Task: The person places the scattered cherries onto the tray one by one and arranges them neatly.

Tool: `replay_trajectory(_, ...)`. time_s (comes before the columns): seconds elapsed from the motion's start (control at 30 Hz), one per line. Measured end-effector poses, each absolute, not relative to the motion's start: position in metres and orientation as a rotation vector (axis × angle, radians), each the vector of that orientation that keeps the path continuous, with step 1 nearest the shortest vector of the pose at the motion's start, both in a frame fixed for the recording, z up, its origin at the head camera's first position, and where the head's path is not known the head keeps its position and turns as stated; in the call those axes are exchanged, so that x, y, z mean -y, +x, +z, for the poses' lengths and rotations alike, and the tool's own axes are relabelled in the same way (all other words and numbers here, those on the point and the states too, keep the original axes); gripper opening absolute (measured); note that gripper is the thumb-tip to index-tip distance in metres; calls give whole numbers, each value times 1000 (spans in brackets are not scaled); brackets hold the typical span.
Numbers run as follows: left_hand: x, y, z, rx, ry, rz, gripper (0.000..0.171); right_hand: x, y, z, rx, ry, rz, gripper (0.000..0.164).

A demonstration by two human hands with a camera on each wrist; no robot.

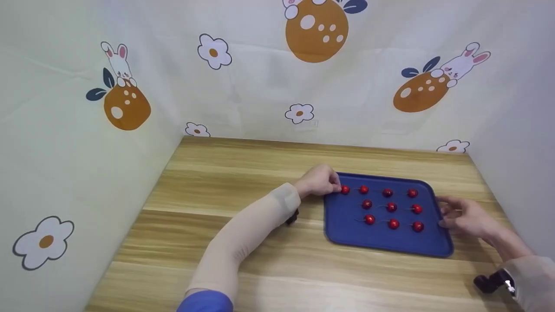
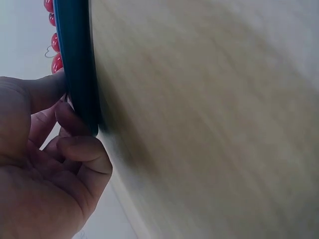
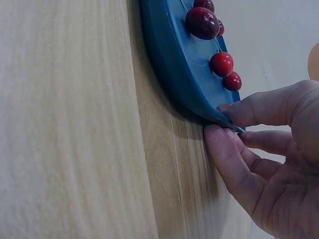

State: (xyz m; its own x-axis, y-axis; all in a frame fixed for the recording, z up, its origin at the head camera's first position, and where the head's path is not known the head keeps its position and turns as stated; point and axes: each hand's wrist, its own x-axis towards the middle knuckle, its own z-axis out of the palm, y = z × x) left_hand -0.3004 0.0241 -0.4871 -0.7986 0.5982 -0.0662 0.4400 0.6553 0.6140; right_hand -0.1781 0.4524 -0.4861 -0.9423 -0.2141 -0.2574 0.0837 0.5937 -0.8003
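A blue tray (image 1: 347, 232) lies on the table with several red cherries in rows, most with their stems pointing left. At the tray's far left corner my left hand (image 1: 320, 181) has its thumb and fingertips together beside the leftmost cherry (image 1: 345, 189) of the back row. A thin dark stem shows between the thumb and fingers of the left hand (image 2: 60, 149) in the left wrist view. My right hand (image 1: 468, 216) pinches the tray's right rim. The right wrist view shows its thumb inside and fingers outside the rim; dark and bright red cherries (image 3: 222, 63) sit beyond.
The wooden table (image 1: 208, 182) stretches left of the tray and in front of it. Behind it hangs a pale cloth (image 1: 251, 86) printed with oranges, rabbits and flowers; similar pale cloth borders the left and right sides. A black wrist mount (image 1: 492, 281) sits below the right forearm.
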Motion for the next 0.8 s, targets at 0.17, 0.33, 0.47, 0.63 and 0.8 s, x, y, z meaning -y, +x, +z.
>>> replay_trajectory(0.17, -24, -299, -486, -2603, 815, 892, 16, -454, -179, -486, -2501, -99, -1271, 87)
replay_trajectory(0.33, -23, -299, -485, -2616, 811, 886, 14, -454, -179, -485, -2510, -112, -1270, 86)
replay_trajectory(0.47, -23, -299, -485, -2637, 831, 846, 13, -453, -179, -486, -2509, -109, -1271, 84)
replay_trajectory(0.63, -22, -298, -484, -2660, 860, 818, 14, -454, -180, -486, -2510, -104, -1277, 84)
replay_trajectory(0.8, -18, -297, -482, -2681, 876, 817, 15, -454, -181, -486, -2500, -103, -1286, 84)
